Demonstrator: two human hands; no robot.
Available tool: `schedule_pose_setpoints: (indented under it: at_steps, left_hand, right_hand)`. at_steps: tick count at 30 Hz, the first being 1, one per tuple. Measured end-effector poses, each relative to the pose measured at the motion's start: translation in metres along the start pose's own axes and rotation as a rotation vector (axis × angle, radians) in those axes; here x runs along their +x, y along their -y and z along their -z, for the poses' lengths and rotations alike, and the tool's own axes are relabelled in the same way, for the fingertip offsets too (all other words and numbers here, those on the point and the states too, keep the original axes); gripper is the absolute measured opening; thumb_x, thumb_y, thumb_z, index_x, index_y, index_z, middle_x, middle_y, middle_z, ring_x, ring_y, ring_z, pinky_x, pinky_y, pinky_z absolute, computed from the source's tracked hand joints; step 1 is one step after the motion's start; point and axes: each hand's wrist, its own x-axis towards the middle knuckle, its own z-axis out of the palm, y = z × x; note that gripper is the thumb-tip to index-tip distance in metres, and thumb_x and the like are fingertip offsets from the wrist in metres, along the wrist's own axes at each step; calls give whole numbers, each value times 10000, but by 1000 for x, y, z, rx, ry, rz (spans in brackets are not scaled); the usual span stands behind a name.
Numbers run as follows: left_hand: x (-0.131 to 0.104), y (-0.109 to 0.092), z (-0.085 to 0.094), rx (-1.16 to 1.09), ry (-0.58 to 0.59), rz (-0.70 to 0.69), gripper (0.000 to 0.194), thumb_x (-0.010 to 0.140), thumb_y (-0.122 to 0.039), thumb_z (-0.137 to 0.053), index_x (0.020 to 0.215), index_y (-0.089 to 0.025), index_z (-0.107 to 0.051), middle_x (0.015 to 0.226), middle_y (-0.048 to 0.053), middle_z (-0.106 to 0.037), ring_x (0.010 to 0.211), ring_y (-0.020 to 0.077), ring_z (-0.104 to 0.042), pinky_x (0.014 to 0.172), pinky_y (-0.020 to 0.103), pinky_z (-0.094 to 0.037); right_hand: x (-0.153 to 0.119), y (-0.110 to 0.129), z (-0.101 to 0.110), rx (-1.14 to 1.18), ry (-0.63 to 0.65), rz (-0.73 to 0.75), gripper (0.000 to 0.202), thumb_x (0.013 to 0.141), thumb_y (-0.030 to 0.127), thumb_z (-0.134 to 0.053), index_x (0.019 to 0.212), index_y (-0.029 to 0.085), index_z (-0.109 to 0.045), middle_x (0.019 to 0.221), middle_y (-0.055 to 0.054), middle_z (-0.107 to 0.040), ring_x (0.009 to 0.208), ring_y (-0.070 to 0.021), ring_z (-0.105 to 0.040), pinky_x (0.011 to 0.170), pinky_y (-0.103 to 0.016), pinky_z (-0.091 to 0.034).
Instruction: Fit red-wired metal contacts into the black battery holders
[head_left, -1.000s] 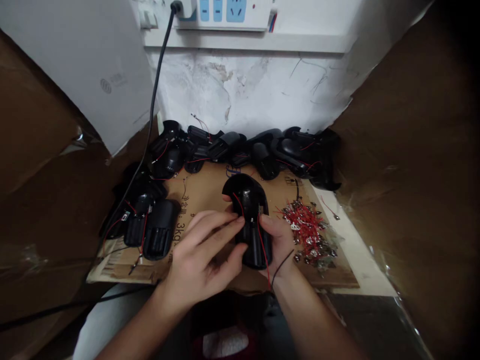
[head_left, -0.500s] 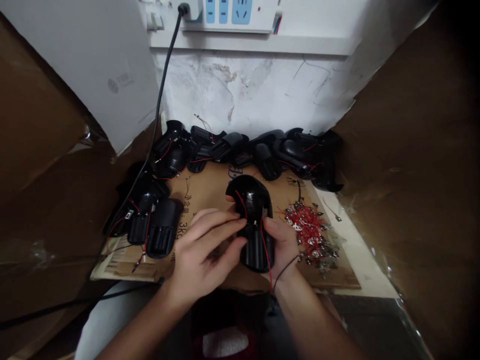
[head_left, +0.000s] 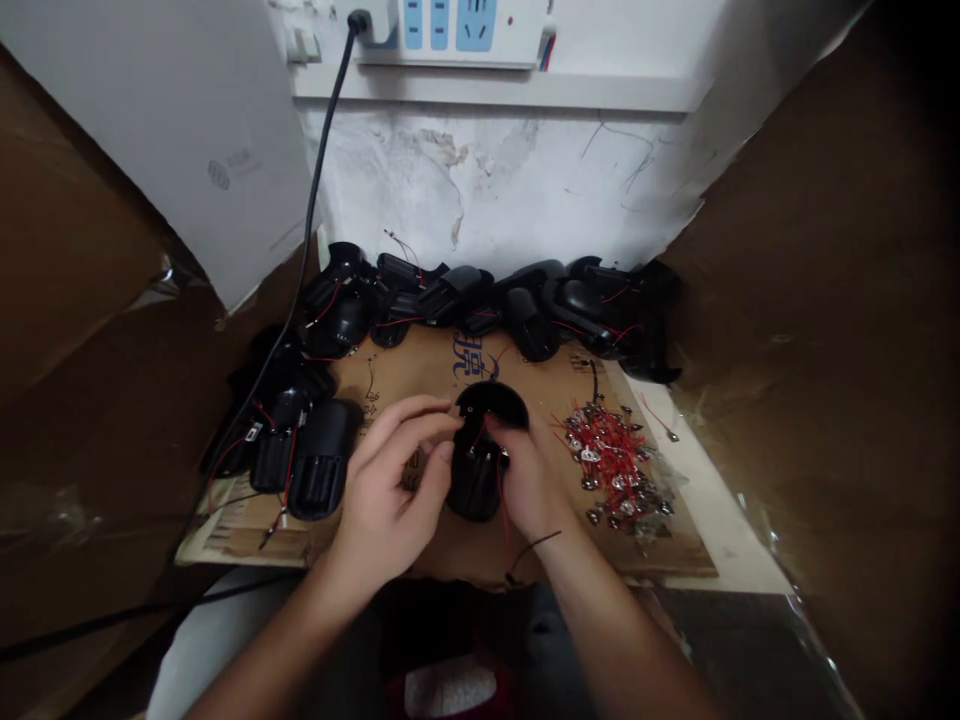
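A black plastic shell (head_left: 476,485) with red wires stands between my two hands over the cardboard. My right hand (head_left: 525,470) is closed on its right side, the thumb reaching over the shell's inside near a red wire. My left hand (head_left: 409,470) is at the shell's left edge, its fingers curled and thumb close to the forefinger; whether anything tiny lies between them is too small to tell. A dark wire (head_left: 536,553) hangs below the shell by my right wrist.
Black shells (head_left: 532,322) line the back, and more (head_left: 322,470) lie at the left. Red wires with metal contacts (head_left: 615,455) are heaped on the right. Cardboard walls (head_left: 810,330) flank the work surface. A black cable (head_left: 319,170) drops from the power strip (head_left: 510,35).
The shell has moved slightly left and tilted. My right thumb has shifted from its right rim to over its inside, and my left fingers have drawn back to its left edge.
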Motion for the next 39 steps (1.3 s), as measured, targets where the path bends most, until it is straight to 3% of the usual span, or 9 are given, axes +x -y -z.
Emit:
schedule_pose_setpoints:
  at_steps: [4,11,22,31,39]
  left_hand:
    - [3,4,4,41,120,8,172,1034,-172,-665,1152,-251,-762,1404,94,-653,1323,238,-653,1121,400,-552]
    - [5,6,6,29,220,65,119,1064,-192,-601,1059,-225,-715,1455,114,-616,1398,256,-600,1187,435,-488]
    - [4,10,2,45,178,54,110,1060,-203,-614,1053,-222,-722,1382,129,-651,1324,269,-639,1122,453,-521]
    - [3,9,4,36,178,43,136,1069,-184,-595,1073,-239,-719,1412,110,-621,1384,270,-578,1165,457,-468]
    - [7,9,6,63,237,92,132,1033,-173,-633,972,-229,-736,1454,102,-617,1400,301,-528,1189,531,-400]
  right_hand:
    - [1,4,4,-138,79,150,213,986,342,-627,1157,258,-721,1180,-44,-776,1112,-269,-707,1003,-425,-534]
    - [0,-2,3,-196,158,157,216,1017,271,-577,1209,247,-672,1200,-59,-762,1111,-260,-702,1007,-434,-508]
    - [0,2,0,-159,109,50,195,1012,278,-555,1168,243,-667,1143,-37,-752,1108,-260,-681,1000,-400,-494]
    - [2,4,-3,-153,63,23,221,972,261,-542,1126,246,-701,1114,-19,-769,1075,-257,-679,945,-374,-505]
    - [1,-1,-3,-376,29,122,300,900,199,-523,1186,239,-606,1159,-88,-738,1107,-299,-686,1008,-480,-519]
